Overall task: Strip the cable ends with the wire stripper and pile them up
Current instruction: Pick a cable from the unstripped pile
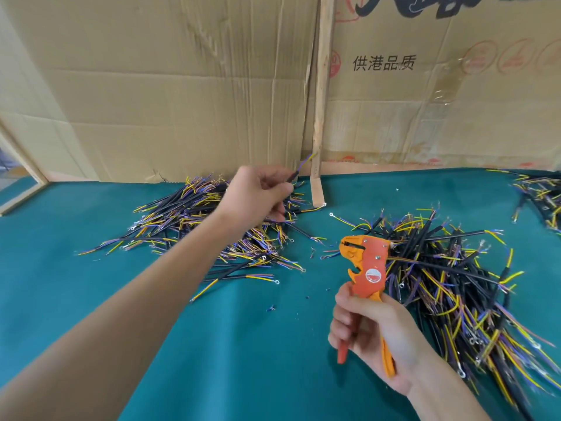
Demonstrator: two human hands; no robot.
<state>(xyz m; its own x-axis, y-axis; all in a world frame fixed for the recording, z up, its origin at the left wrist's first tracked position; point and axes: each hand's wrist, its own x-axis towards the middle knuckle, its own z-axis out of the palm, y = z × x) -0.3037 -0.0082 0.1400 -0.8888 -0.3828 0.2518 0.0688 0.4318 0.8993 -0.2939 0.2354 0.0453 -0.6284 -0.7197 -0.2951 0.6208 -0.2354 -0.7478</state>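
My left hand (258,192) reaches out over the left pile of cables (194,226) and pinches one black cable (300,168), whose yellow and purple wires stick up past my fingers. Near the front, my right hand (373,332) grips the handles of the orange wire stripper (365,265), jaws pointing up and left with nothing in them. To the right of the stripper lies a big pile of black cables (455,284) with yellow, blue and purple wire ends.
A green cloth (227,344) covers the table. Cardboard sheets (182,86) and a wooden slat (320,101) stand along the back edge. A third cable heap (540,196) lies at the far right. Small insulation scraps (271,307) dot the cloth.
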